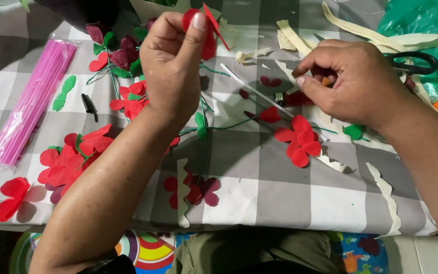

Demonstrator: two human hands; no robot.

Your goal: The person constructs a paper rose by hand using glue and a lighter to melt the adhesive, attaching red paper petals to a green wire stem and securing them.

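1. Seen from above, two bare arms reach over a table (259, 198) covered in a grey and white checked cloth.

2. The left hand (171, 66) is raised at about 11 o'clock from the middle of the view. Its thumb and fingers are closed in a pinch on a red paper petal piece (205, 30), which sticks up above the fingertips.

3. The right hand (353, 81) sits at about 2 o'clock, resting low on the cloth. Its fingers are curled inward around something small and dark red; the fingers hide it, so it may be another petal, but I cannot tell.

4. Just below the right hand, at 5 o'clock from it, lies a flat red paper flower (299, 141).

5. A thin white stick (254, 90) runs diagonally between the two hands.

6. Black-handled scissors (414, 63) lie at 3 o'clock from the right hand, touching a green plastic sheet (422, 20).

7. A pack of pink sticks (31, 101) in clear wrap lies at the far left, at 9 o'clock.

8. Red and dark red paper flowers on green stems (122, 76) cluster left of the left wrist.

9. Cream paper scraps (386, 193) are scattered along the right and top edges.
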